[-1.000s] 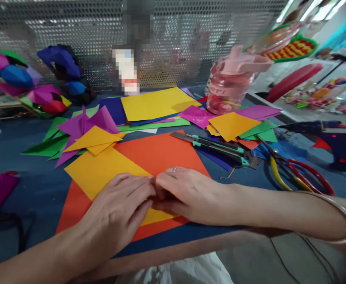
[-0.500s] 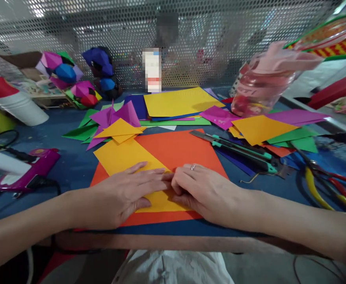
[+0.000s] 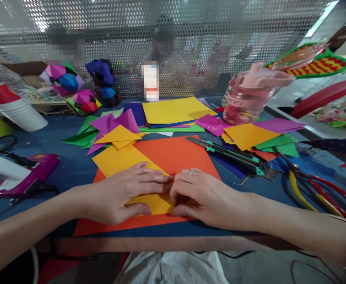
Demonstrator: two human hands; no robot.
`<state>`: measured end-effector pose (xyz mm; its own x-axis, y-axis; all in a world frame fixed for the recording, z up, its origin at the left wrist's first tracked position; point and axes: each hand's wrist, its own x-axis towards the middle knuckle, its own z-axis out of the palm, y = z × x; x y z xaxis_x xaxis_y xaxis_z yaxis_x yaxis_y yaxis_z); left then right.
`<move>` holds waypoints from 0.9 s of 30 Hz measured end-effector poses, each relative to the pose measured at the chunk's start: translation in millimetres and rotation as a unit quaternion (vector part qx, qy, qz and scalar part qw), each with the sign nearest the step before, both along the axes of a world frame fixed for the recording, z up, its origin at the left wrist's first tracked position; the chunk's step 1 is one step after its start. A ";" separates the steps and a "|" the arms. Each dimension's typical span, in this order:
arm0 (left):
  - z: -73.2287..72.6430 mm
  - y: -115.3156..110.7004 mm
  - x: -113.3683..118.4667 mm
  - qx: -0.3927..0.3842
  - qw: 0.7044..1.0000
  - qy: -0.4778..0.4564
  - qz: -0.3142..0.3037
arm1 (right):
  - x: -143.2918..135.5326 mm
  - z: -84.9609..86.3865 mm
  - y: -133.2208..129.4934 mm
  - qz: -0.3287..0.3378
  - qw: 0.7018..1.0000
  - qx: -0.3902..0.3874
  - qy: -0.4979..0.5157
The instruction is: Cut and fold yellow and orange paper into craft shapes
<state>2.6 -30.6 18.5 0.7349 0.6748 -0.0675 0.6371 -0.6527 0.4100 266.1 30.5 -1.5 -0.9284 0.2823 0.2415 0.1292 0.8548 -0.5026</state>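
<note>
A folded orange-yellow sheet of paper (image 3: 118, 159) lies on a larger orange sheet (image 3: 175, 152) at the table's front. My left hand (image 3: 128, 193) rests flat on the folded paper, fingers stretched to the right and thumb apart. At the paper's right edge, my right hand (image 3: 205, 195) has its fingers curled and its thumb near the lower corner, closed on that edge. The fingertips of both hands nearly meet. A small folded yellow piece (image 3: 119, 136) overlaps the paper's far corner. Beyond my right hand lies a utility knife (image 3: 235, 156) with its blade out.
Stacked coloured paper (image 3: 175, 110) lies at the back, before a perforated metal screen. Red and yellow-handled pliers (image 3: 317, 185) lie on the right, below a pink bottle (image 3: 246, 94). A purple-and-white glue gun (image 3: 39, 169) and white cups (image 3: 25, 114) stand left, near paper ornaments (image 3: 63, 81).
The head view has shifted slightly, so the right-side objects appear farther left and lower. Both hands stay on the yellow paper; my right thumb sits a little nearer its front edge.
</note>
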 end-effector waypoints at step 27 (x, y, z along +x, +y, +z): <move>-22.1 10.0 -0.1 0.111 0.992 -0.034 0.042 | 136.9 41.9 21.1 -0.509 0.810 0.216 -0.196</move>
